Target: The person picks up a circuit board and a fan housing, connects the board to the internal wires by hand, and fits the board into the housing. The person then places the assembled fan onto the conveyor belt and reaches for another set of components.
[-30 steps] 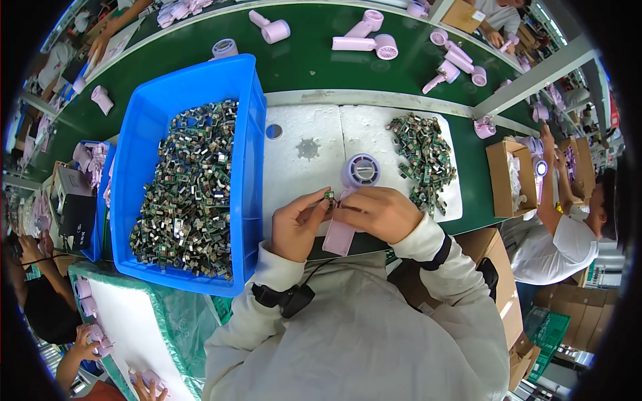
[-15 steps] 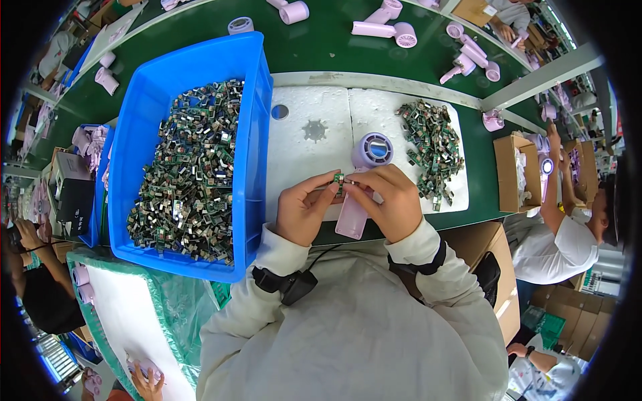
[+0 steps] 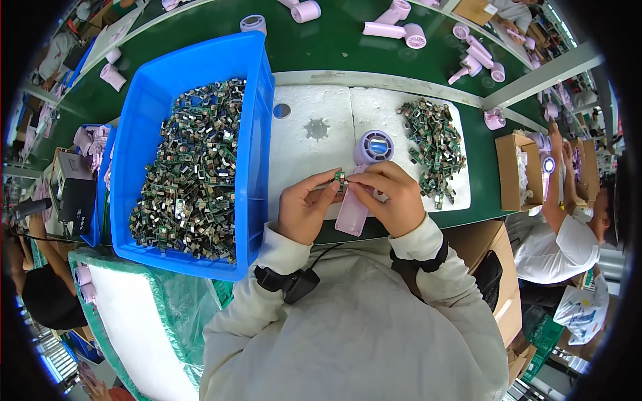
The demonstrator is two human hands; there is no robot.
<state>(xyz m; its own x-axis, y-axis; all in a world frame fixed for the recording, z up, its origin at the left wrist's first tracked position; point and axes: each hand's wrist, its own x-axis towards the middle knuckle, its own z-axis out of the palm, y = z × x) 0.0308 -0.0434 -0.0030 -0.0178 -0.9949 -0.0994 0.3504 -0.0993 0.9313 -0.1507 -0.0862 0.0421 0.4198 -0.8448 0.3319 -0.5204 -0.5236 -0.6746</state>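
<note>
My left hand (image 3: 304,208) pinches a small green circuit board (image 3: 340,177) between thumb and fingertips. Closed fingertips of my right hand (image 3: 393,199) meet the board's right side; whatever tiny part they grip is too small to make out. Beneath both hands lies a lilac handheld fan, its round head (image 3: 376,146) beyond my fingers and its pink handle (image 3: 352,215) toward me. It rests partly on a white foam board (image 3: 301,157). A heap of similar circuit boards (image 3: 435,150) sits on the foam to the right.
A deep blue bin (image 3: 257,160) full of circuit boards stands left of the foam. Beyond a metal rail, pink fans (image 3: 414,36) lie on a green belt (image 3: 321,50). A cardboard box (image 3: 513,177) stands at the right, near a co-worker in white (image 3: 555,250).
The fans on the green belt have shifted to the right. My hands hold nearly the same pose at the circuit board. At lower left, a co-worker's hand has left the white surface.
</note>
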